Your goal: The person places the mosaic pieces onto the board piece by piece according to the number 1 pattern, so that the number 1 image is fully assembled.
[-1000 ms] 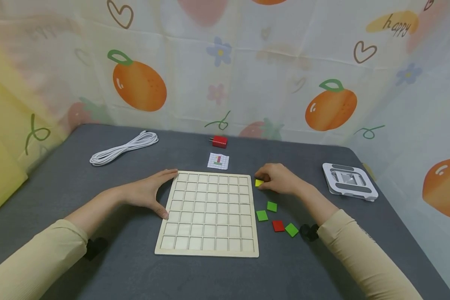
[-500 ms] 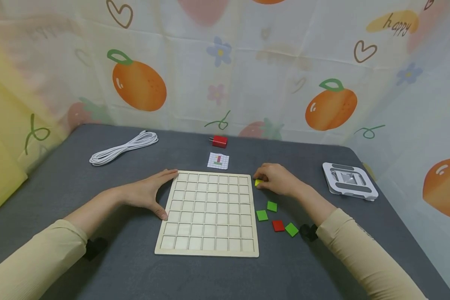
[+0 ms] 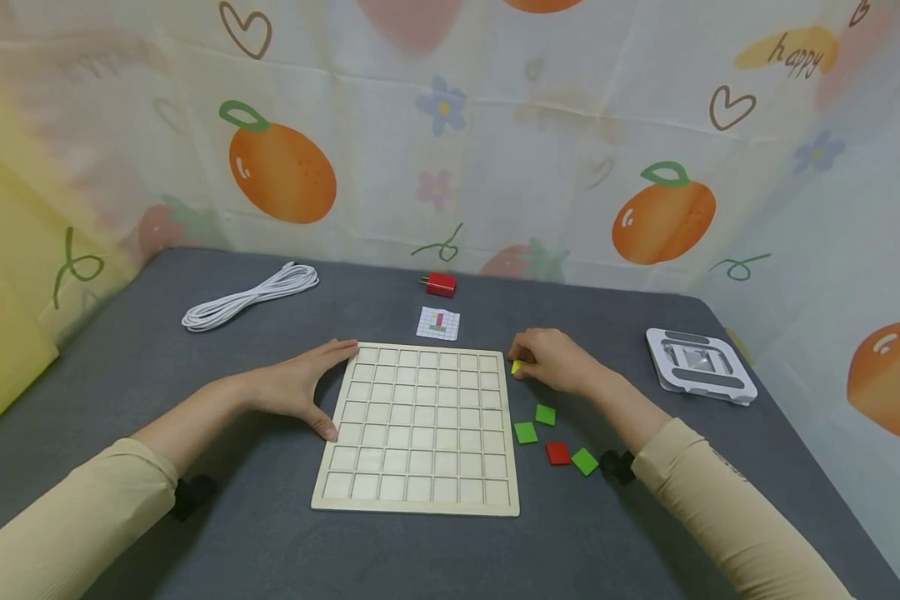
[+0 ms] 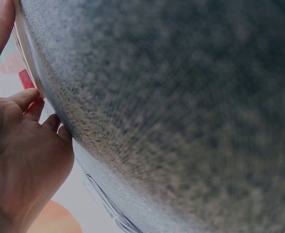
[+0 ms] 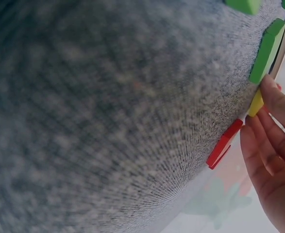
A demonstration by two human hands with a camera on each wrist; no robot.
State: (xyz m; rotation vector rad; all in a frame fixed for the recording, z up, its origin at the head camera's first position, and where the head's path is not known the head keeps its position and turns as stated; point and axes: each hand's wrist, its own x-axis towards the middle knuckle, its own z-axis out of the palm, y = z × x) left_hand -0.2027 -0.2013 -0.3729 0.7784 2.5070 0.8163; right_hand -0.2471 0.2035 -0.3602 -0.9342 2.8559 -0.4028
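My left hand [image 3: 288, 385] lies along the left edge of a pale wooden grid board [image 3: 414, 507], thumb and fingers spread. Its fingertips touch the upper left corner and its thumb the side lower down. Just beyond the board's right edge, my right hand [image 3: 555, 358] pinches a small yellow square tile [image 3: 516, 367] between thumb and fingers; they partly cover it. In the right wrist view the yellow tile [image 5: 256, 103] sits between the fingertips, with a green tile [image 5: 267, 52] close by and a red tile [image 5: 225, 144] beyond, hidden in the head view.
Green tiles [image 3: 526, 432] and a red tile [image 3: 558, 453] lie right of the board. Behind it are a small grid card [image 3: 438, 323] with a coloured pattern and a red plug adapter [image 3: 441, 285]. A coiled white cable [image 3: 251, 297] lies back left, a folded white stand [image 3: 700, 365] at right.
My right hand shifts very slightly left with the yellow tile, and its fingers cover more of it. My left hand stays at the board's edge. The head view has tilted a little.
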